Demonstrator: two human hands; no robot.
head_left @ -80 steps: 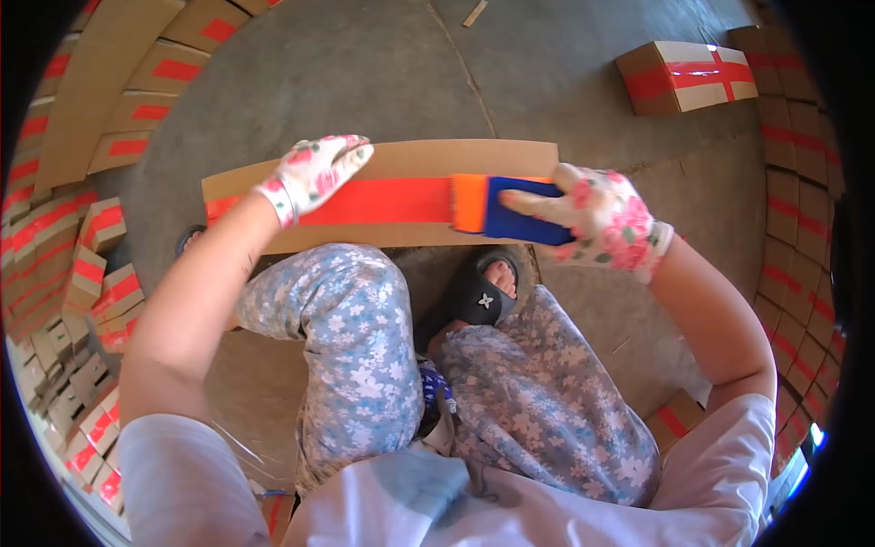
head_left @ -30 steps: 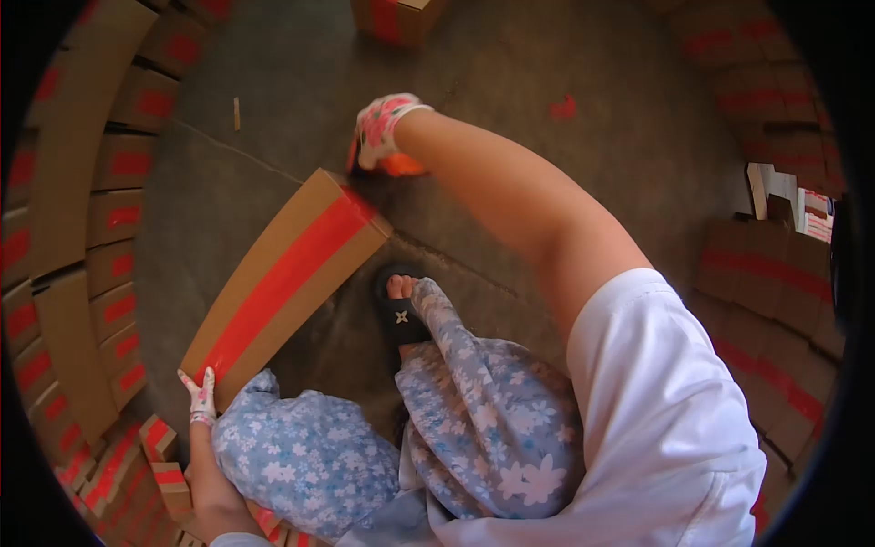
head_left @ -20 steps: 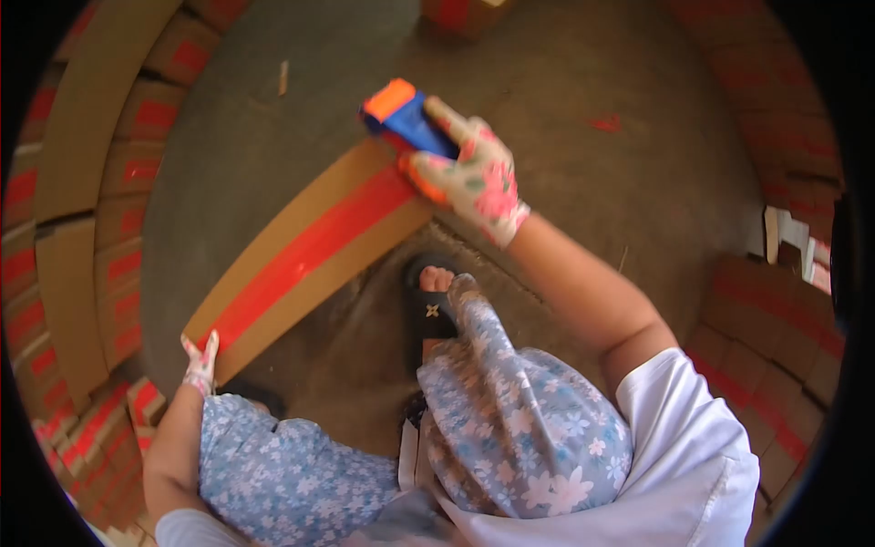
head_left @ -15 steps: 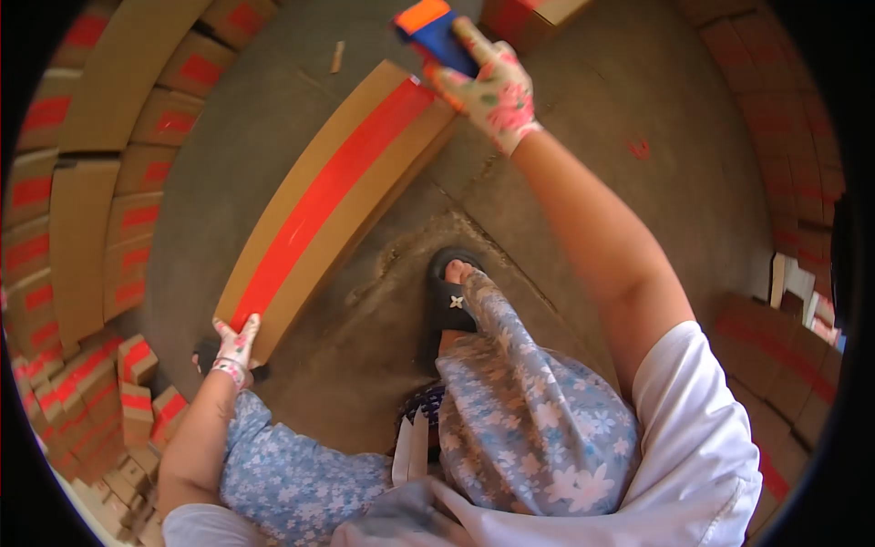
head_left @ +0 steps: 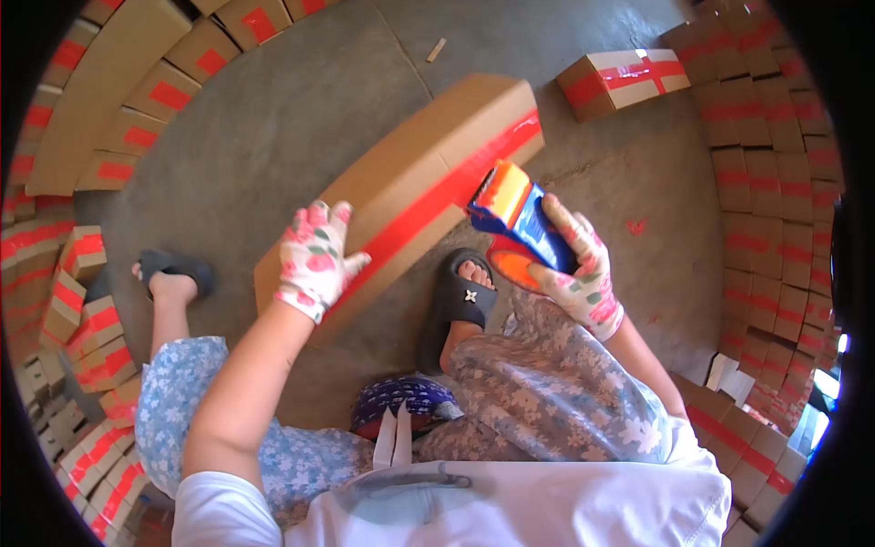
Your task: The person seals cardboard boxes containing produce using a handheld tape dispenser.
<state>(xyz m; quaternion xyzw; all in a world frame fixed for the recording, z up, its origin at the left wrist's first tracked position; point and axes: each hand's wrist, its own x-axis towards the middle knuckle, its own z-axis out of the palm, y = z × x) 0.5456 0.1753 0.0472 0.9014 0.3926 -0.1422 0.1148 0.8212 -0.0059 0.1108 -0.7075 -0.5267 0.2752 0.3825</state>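
A long cardboard box (head_left: 383,173) lies tilted across the floor in front of me, with red tape (head_left: 410,223) running along its near side. My left hand (head_left: 314,260), in a floral glove, rests on the box near its left end with fingers stretched out. In my right hand (head_left: 583,273), also gloved, is a blue and orange tape dispenser (head_left: 524,219). Its front end is close to the red tape near the middle right of the box; whether it touches cannot be made out. The roll inside is mostly hidden.
A smaller taped carton (head_left: 629,80) lies at the upper right. Stacked cartons (head_left: 766,210) line the right side, and more cartons (head_left: 137,118) curve along the left. My sandalled foot (head_left: 465,296) is just below the box. A small cardboard scrap (head_left: 436,49) lies on the floor.
The box has rolled so its taped face turns toward me. My right hand has come down from the far end with the dispenser. My left hand has moved up and right along the box.
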